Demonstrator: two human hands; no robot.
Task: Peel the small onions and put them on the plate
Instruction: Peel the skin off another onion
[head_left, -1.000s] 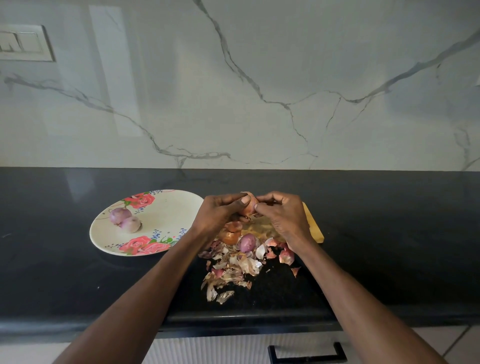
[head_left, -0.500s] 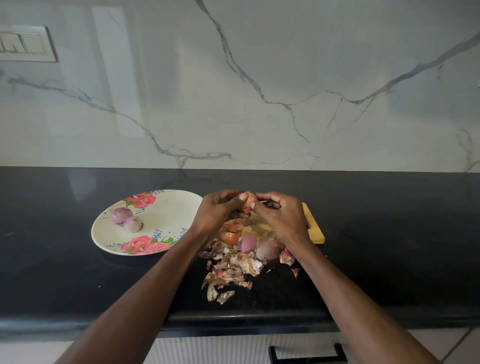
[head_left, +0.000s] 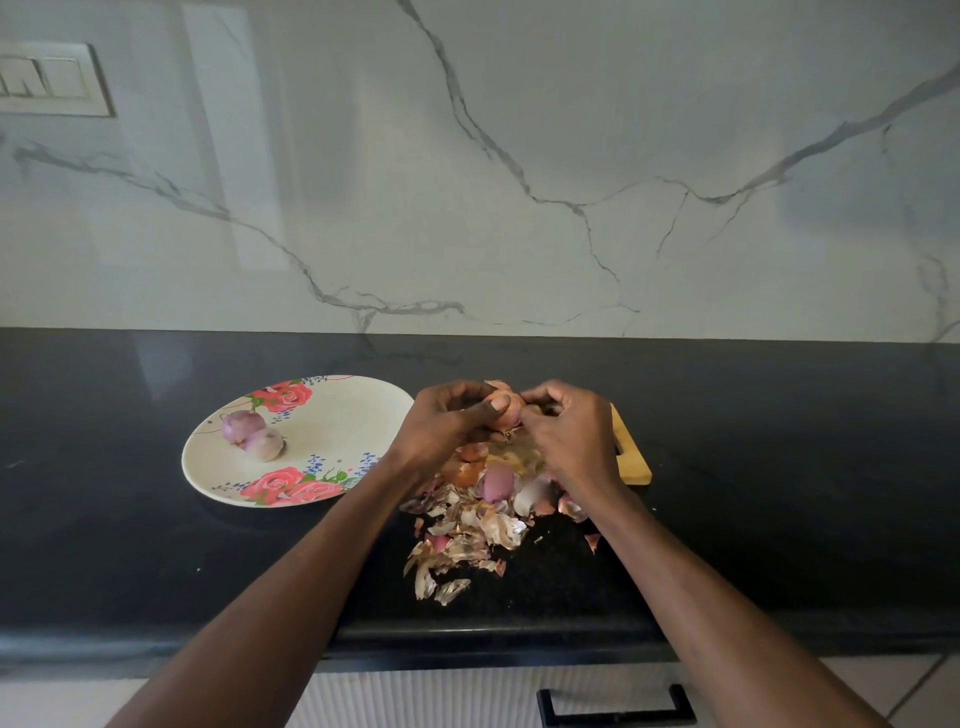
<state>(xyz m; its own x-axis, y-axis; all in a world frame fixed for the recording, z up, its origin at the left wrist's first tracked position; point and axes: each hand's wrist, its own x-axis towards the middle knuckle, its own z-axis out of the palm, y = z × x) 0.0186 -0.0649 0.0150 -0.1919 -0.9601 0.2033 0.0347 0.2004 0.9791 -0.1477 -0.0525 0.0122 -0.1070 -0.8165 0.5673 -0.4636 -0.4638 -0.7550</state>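
Over on the left, the round cream plate with pink roses (head_left: 332, 410) sits on the glossy black stone counter (head_left: 104, 545), and two peeled pale-purple small onions (head_left: 253, 434) lie on it, touching each other near its far left side. That pair has not budged across the last second, so the count on the plate stands at two.

Moving in to the middle: the left hand (head_left: 441, 423) has its fingers curled round a small onion in papery orange-brown skin (head_left: 503, 408), the thumb pressed over its near face, holding it up above the heap. A second ago that onion showed only as a sliver between the knuckles; now more of its rounded side is turned up to the camera, so I judge it has been rotated to get at fresh skin. The peel is still on, by the look of it, so this one is not yet ready for the plate.

Below the hands, the pile of loose dry onion skins (head_left: 467, 540) spreads toward the counter edge, with one peeled purple onion (head_left: 496, 480) lying in it, much as it did before.

On the right, the right hand (head_left: 571, 436) pinches at the held onion's top with curled fingertips, closer in than a second back; exactly what it has hold of I cannot tell. Behind it peeks the pale wooden chopping board (head_left: 631, 465).
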